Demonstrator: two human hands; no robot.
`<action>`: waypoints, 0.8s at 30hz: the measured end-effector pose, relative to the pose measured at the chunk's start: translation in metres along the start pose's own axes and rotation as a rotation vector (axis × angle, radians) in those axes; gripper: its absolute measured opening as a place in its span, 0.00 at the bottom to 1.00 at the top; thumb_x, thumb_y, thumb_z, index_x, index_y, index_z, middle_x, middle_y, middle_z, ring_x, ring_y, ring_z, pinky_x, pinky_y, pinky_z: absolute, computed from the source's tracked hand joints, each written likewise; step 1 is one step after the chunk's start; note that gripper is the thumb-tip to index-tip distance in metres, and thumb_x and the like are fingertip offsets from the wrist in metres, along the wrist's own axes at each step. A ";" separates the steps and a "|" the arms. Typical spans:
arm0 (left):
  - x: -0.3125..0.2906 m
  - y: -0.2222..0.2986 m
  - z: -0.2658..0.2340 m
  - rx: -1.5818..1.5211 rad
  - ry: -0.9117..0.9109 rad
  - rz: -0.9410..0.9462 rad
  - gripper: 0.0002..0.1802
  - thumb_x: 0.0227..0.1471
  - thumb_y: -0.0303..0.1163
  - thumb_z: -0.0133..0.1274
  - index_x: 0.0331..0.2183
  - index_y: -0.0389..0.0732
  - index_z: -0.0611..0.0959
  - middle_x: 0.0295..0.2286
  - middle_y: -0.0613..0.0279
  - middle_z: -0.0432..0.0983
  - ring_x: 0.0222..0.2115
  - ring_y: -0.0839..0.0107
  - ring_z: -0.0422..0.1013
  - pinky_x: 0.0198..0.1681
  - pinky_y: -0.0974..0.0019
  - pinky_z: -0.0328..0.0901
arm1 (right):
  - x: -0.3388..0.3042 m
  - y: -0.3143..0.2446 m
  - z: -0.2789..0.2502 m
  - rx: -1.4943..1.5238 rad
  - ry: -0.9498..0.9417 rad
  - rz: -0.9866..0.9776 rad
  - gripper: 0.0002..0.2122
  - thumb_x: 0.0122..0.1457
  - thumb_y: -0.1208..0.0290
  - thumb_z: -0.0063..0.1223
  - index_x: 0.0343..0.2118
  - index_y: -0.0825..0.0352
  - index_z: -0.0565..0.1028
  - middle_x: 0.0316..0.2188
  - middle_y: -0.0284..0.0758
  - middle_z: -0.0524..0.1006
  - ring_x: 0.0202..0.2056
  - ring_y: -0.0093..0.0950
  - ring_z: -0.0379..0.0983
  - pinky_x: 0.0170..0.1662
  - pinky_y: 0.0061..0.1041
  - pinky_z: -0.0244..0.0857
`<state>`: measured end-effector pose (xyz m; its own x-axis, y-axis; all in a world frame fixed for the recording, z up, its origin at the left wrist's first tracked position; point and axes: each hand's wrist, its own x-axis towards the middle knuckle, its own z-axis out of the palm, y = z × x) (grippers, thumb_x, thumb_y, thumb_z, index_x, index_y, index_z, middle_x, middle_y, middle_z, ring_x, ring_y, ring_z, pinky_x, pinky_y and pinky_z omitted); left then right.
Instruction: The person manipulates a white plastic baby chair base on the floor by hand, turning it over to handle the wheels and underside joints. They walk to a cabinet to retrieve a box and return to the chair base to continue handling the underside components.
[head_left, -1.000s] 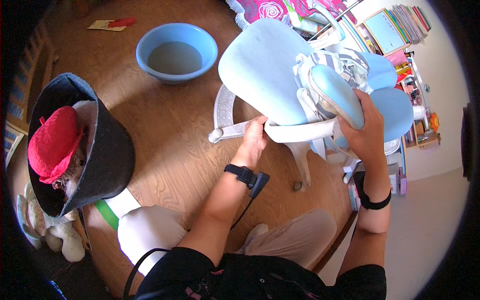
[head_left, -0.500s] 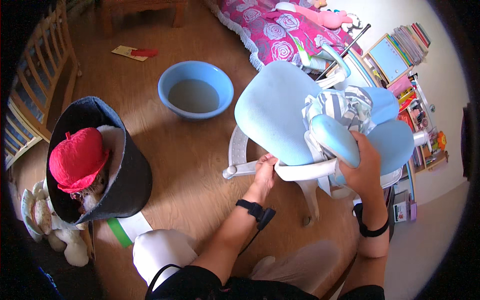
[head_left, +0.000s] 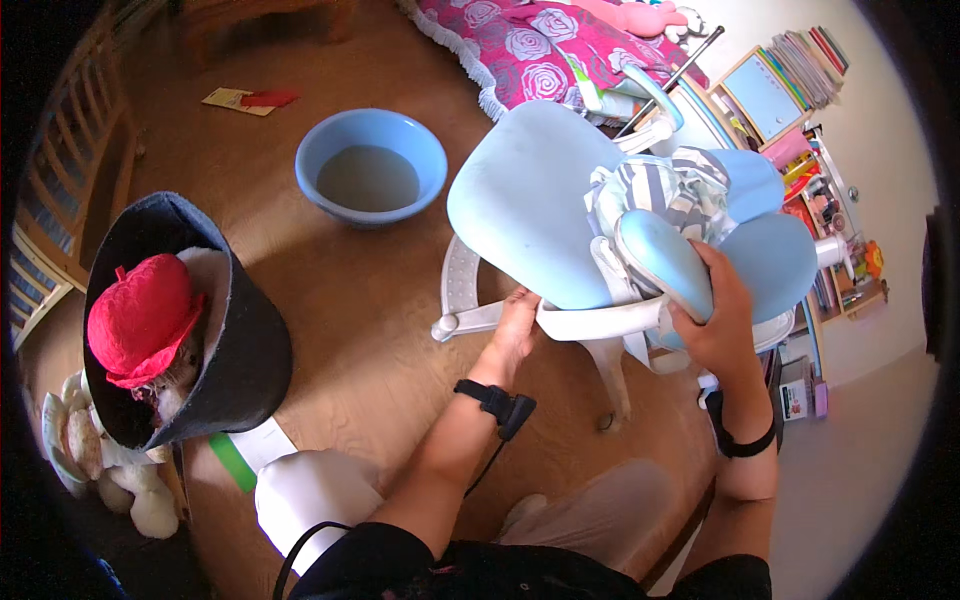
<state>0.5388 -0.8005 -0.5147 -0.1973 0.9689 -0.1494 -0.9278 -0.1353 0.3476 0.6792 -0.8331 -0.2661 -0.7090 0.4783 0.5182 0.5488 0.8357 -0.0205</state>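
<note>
A light blue desk chair [head_left: 530, 210] with white plastic parts stands before me, its seat tilted. My right hand [head_left: 722, 315] is closed around the padded blue armrest [head_left: 662, 258]. At the lower end of the white armrest bracket [head_left: 600, 320], my left hand [head_left: 515, 325] reaches in beside the seat's edge. Its fingers look bent together there, and their tips are partly hidden by the seat and bracket. A grey-and-white striped cloth [head_left: 655, 195] lies bunched on the chair, between the armrest and the blue back pads [head_left: 775, 250].
A blue basin [head_left: 372, 165] holding murky water sits on the wooden floor beyond the chair. At left, a dark felt bin [head_left: 250, 350] holds a red hat [head_left: 145, 315]; plush toys [head_left: 140, 480] lie beside it. Shelves with books [head_left: 800, 75] stand right, near a rose-patterned bedspread [head_left: 530, 45].
The whole view has shifted slightly, so the chair and basin appear farther left and higher. My left fingertips are tucked a little more behind the bracket; my right hand keeps its hold.
</note>
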 end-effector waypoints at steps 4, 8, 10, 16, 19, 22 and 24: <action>-0.003 0.007 -0.004 0.077 -0.006 -0.059 0.17 0.57 0.31 0.41 0.45 0.31 0.71 0.41 0.54 0.73 0.40 0.66 0.71 0.42 0.65 0.69 | -0.027 0.012 -0.013 0.101 0.055 -0.021 0.19 0.45 0.79 0.53 0.44 0.72 0.67 0.38 0.45 0.72 0.39 0.37 0.71 0.45 0.30 0.63; -0.007 0.010 0.006 0.124 -0.042 -0.078 0.15 0.57 0.28 0.41 0.44 0.29 0.71 0.41 0.52 0.73 0.39 0.64 0.72 0.42 0.64 0.69 | -0.086 0.074 -0.033 0.155 0.312 0.244 0.13 0.51 0.81 0.49 0.41 0.72 0.69 0.38 0.42 0.73 0.40 0.29 0.71 0.45 0.27 0.64; -0.005 0.009 0.004 0.147 -0.067 -0.053 0.14 0.57 0.27 0.40 0.43 0.30 0.71 0.41 0.52 0.73 0.39 0.64 0.72 0.42 0.63 0.70 | -0.091 0.088 -0.038 0.197 0.307 0.503 0.09 0.54 0.82 0.47 0.38 0.70 0.71 0.36 0.38 0.74 0.39 0.25 0.71 0.44 0.25 0.64; 0.003 0.011 -0.018 0.159 -0.059 -0.056 0.16 0.52 0.24 0.44 0.45 0.33 0.70 0.38 0.56 0.73 0.37 0.67 0.71 0.40 0.66 0.69 | -0.023 0.050 -0.016 -0.160 -0.153 -0.002 0.20 0.42 0.78 0.60 0.42 0.67 0.70 0.38 0.43 0.73 0.39 0.46 0.69 0.42 0.28 0.65; 0.001 0.018 -0.015 0.273 -0.132 -0.009 0.23 0.47 0.26 0.50 0.47 0.33 0.68 0.41 0.56 0.71 0.40 0.64 0.70 0.44 0.62 0.67 | -0.032 0.072 -0.022 -0.039 -0.380 0.094 0.28 0.39 0.75 0.64 0.46 0.67 0.67 0.43 0.41 0.70 0.41 0.40 0.71 0.42 0.28 0.66; -0.012 0.041 -0.003 0.058 -0.200 0.158 0.28 0.40 0.25 0.52 0.48 0.35 0.68 0.40 0.59 0.72 0.40 0.63 0.69 0.46 0.57 0.65 | -0.069 0.063 -0.005 0.902 -0.198 0.578 0.28 0.40 0.75 0.64 0.48 0.67 0.67 0.43 0.37 0.71 0.42 0.32 0.71 0.42 0.27 0.66; -0.005 0.052 -0.018 0.006 -0.288 0.155 0.30 0.43 0.30 0.56 0.49 0.36 0.68 0.41 0.60 0.71 0.43 0.61 0.68 0.48 0.53 0.63 | -0.096 0.062 0.013 0.834 -0.235 0.586 0.25 0.42 0.75 0.63 0.46 0.67 0.68 0.42 0.36 0.72 0.43 0.29 0.71 0.42 0.26 0.67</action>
<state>0.4855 -0.8166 -0.5124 -0.2378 0.9557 0.1734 -0.8915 -0.2856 0.3517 0.7755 -0.8240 -0.3279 -0.5484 0.8341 0.0590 0.4179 0.3344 -0.8447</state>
